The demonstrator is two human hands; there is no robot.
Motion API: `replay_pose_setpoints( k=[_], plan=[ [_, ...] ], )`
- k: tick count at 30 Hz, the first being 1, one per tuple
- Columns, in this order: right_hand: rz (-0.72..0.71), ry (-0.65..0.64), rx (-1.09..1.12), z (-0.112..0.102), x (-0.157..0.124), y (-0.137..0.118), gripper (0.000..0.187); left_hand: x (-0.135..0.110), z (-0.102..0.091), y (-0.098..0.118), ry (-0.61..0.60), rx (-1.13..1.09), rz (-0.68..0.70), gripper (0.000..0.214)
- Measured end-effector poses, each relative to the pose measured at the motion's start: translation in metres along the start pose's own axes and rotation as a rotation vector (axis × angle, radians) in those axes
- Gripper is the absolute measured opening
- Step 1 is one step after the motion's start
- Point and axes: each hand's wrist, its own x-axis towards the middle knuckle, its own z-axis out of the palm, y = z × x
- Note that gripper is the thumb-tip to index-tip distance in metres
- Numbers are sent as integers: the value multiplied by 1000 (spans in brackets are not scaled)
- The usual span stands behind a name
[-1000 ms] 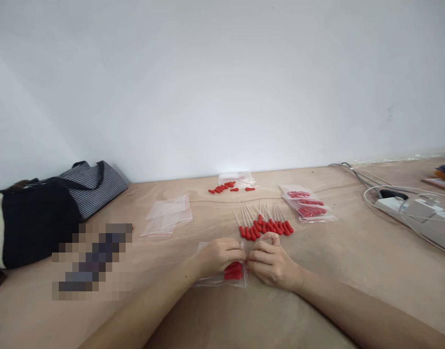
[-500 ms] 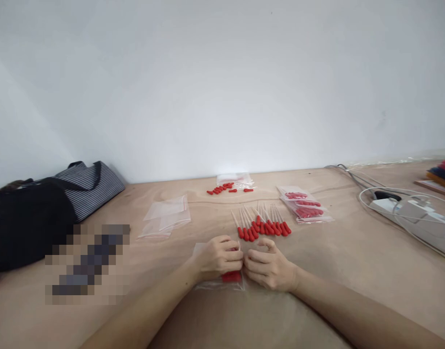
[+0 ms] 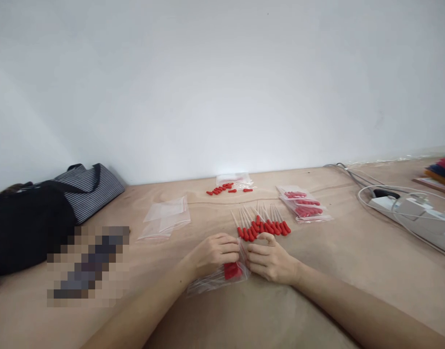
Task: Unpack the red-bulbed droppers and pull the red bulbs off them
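My left hand (image 3: 215,253) and my right hand (image 3: 269,261) meet at the top edge of a small clear zip bag (image 3: 217,280), both with fingers pinched on it. Red-bulbed droppers (image 3: 232,270) show inside the bag, which lies tilted on the brown table (image 3: 316,271) with its near end pointing left. Just beyond my hands lies a row of loose glass droppers with red bulbs (image 3: 263,222).
Empty clear bags (image 3: 166,217) lie to the left, filled bags (image 3: 304,204) to the right, loose red bulbs (image 3: 225,188) near the wall. A dark and striped bag (image 3: 44,213) sits far left; cables and a power strip (image 3: 407,206) lie far right.
Both hands shifted slightly away from me with the bag, and the bag's near end has swung out to the left and lifted a little.
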Motion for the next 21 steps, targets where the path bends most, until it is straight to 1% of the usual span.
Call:
replay_pose_setpoints(
  k=[1,2,3,5,6,7,8,10,12,14,16,19,21],
  plan=[
    [19,36,10,-2,1,1,33,-3,-1,1,-25,-23,0,23],
    [41,47,30,-4,2,2,30,-7,-2,3,-53,-50,-32,26],
    [71,46,63,-5,2,2,27,-12,-2,6,-76,-78,-97,35],
    [148,7,161,-8,0,2,18,-23,-2,14,-116,-120,-276,62],
    [184,-22,223,-10,-1,1,16,-28,-3,18,-153,-133,-333,72],
    [213,-55,289,-12,-2,0,17,-32,-3,22,-185,-140,-366,78],
    [231,-88,355,-15,-3,0,21,-35,-3,24,-207,-138,-386,79],
    [245,-151,476,-20,-3,-2,27,-37,-4,27,-228,-132,-396,75],
    [265,-201,578,-24,-1,-3,31,-36,-5,27,-234,-131,-398,70],
    [318,-235,646,-27,2,-4,34,-34,-6,26,-242,-137,-394,68],
    [394,-261,669,-26,4,-6,34,-32,-8,26,-234,-145,-391,66],
    [510,-277,665,-21,8,-9,29,-33,-9,27,-217,-157,-389,65],
    [554,-288,676,-19,10,-10,27,-34,-9,28,-211,-156,-397,63]
  ],
)
